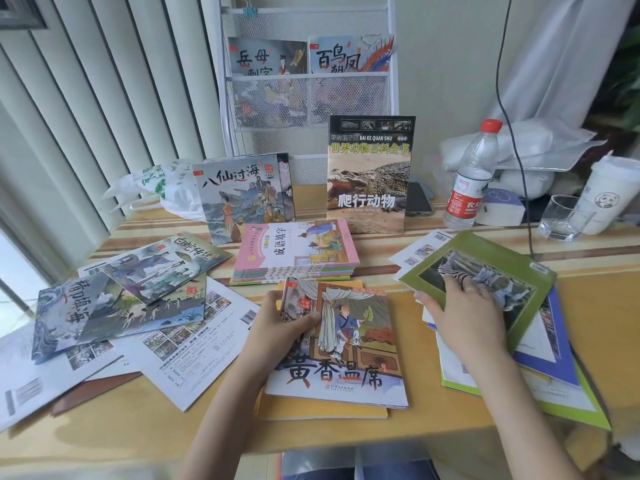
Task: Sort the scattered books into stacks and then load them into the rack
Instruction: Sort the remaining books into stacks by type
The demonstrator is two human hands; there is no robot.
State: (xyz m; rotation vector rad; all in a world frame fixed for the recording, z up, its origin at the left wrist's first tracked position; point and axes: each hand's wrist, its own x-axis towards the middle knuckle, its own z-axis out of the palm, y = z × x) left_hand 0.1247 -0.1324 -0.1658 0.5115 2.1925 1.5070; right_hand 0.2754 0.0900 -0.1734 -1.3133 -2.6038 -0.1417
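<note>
**Two books being held at once on a table strewn with picture books**

A thin illustrated picture book with a seated figure in blue robes on its cover (341,341) is being gripped at its upper left corner by the left hand (280,327), the thumb lying across the cover and the fingers (272,299) curled round the edge. This book is lying on top of a short stack, with a yellow cover showing beneath it, near the front edge of the light wooden table (138,441).

A green-bordered book with a zebra photograph on its cover (485,289) is being pressed and held by the right hand (464,317), whose fingers are curled onto the picture. It is being kept tilted above a loose pile of blue, green and white books (554,372) at the right.

More thin picture books (131,292) are lying scattered and overlapping at the left. A tidy stack of pink-covered workbooks (298,252) is sitting behind the centre stack. A reptile encyclopaedia with a crocodile cover (369,174) is standing upright against the white wire-mesh rack (389,84), in whose upper pocket two books (310,57) are already sitting. A clear water bottle with a red cap (471,174) is standing at the right.
</note>
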